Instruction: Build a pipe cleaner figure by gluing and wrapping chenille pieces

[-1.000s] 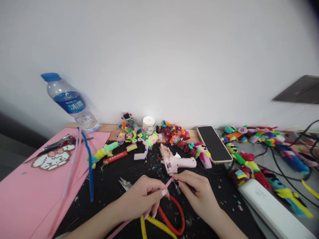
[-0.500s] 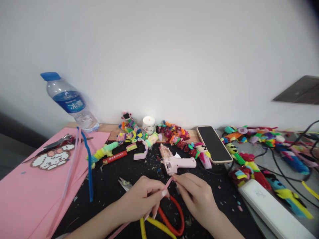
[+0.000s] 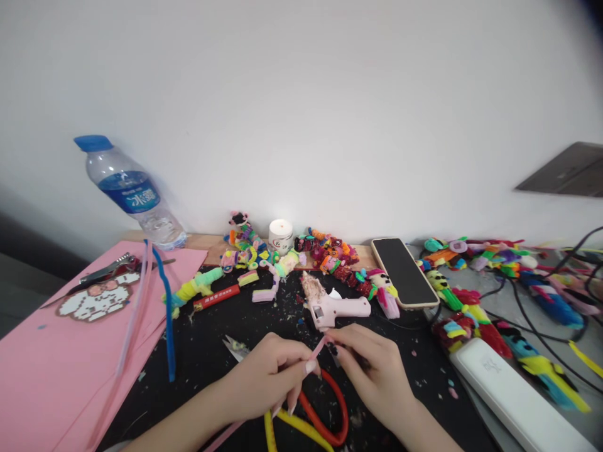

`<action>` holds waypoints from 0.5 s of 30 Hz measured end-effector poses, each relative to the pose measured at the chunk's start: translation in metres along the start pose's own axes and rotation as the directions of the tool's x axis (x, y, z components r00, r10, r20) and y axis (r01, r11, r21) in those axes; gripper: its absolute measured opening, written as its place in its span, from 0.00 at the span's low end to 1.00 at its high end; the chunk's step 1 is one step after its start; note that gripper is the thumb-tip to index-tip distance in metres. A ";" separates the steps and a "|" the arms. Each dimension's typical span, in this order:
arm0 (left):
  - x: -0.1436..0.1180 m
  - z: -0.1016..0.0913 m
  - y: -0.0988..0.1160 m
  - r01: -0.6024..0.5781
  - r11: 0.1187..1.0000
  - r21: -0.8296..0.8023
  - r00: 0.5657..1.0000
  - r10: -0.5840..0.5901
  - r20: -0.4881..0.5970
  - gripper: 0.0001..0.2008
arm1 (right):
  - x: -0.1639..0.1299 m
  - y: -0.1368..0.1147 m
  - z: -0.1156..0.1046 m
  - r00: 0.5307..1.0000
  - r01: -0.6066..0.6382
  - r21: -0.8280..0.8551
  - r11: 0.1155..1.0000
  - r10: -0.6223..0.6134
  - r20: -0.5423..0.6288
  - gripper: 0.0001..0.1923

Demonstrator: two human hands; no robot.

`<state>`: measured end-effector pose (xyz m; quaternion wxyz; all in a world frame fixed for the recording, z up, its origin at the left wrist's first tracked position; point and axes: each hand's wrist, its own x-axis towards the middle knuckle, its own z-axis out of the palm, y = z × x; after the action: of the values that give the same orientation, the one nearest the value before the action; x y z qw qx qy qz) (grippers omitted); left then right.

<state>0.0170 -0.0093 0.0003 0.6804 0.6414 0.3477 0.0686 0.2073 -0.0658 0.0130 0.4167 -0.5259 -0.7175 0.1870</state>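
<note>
A pink pipe cleaner [image 3: 318,347] runs from the lower left up between both hands. My left hand [image 3: 271,376] pinches it lower down, and my right hand [image 3: 372,367] pinches its upper end together with a small dark piece [image 3: 333,348]. Both hands hover low over the black mat [image 3: 211,339]. Under them lie a red pipe cleaner loop [image 3: 330,414] and yellow pipe cleaners [image 3: 292,430]. A pink hot glue gun [image 3: 336,309] lies just beyond my fingers. Small scissors [image 3: 235,345] lie left of my left hand.
A water bottle [image 3: 129,191] stands at the back left beside pink paper [image 3: 56,351] with blue and pink pipe cleaners [image 3: 164,301]. Pipe-cleaner figures [image 3: 287,251], a small white jar [image 3: 281,235], a phone [image 3: 404,271], a white power strip [image 3: 513,392] and black cables [image 3: 532,314] crowd the back and right.
The right hand's fingers shifted slightly at the pink pipe cleaner's upper end; the left hand stays almost still. The view drifted a little.
</note>
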 end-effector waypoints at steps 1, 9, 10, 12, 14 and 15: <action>0.000 -0.001 -0.001 0.009 0.999 -0.036 1.000 -0.009 0.007 0.15 | 0.001 0.000 -0.002 0.999 -0.038 0.030 0.999 0.037 0.013 0.11; -0.001 -0.011 0.004 0.018 0.957 -0.290 0.975 0.048 0.217 0.17 | 0.002 -0.003 -0.004 0.984 -0.170 0.163 0.972 0.157 0.089 0.12; -0.001 -0.012 0.005 0.027 0.953 -0.302 0.968 0.051 0.247 0.16 | 0.002 -0.004 -0.003 0.978 -0.184 0.181 0.966 0.162 0.131 0.14; -0.001 -0.014 0.006 0.049 0.948 -0.316 0.957 0.046 0.287 0.16 | 0.002 -0.007 -0.002 0.967 -0.209 0.211 0.955 0.170 0.188 0.16; -0.001 -0.014 0.006 0.066 0.947 -0.314 0.950 0.037 0.309 0.15 | 0.002 -0.009 -0.001 0.958 -0.230 0.225 0.947 0.180 0.221 0.17; -0.001 -0.014 0.005 0.071 0.948 -0.310 0.949 0.032 0.315 0.15 | 0.002 -0.010 -0.001 0.955 -0.239 0.225 0.945 0.187 0.231 0.17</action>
<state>0.0101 0.0027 0.0066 0.8222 0.5226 0.2251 0.0134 0.2015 -0.0684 0.0213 0.3800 -0.5217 -0.6661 0.3737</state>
